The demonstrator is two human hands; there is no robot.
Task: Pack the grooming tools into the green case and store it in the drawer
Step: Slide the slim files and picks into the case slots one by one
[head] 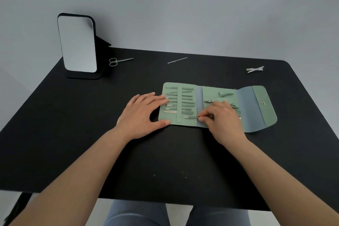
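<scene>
The green case [256,108] lies unfolded on the black table, with several slim tools tucked under a strap on its left panel. My left hand [143,115] rests flat on the case's left edge, fingers spread, holding nothing. My right hand [222,119] pinches a thin metal tool [190,117] at the bottom row of the left panel, its tip pointing at the strap. Small scissors [119,60], a thin metal file [177,60] and a pale clipper-like tool [255,69] lie loose at the back of the table.
A black-framed standing mirror [77,44] stands at the back left corner of the black table [73,134]. A grey wall lies behind the table. My knees show below the table's front edge. No drawer is in view.
</scene>
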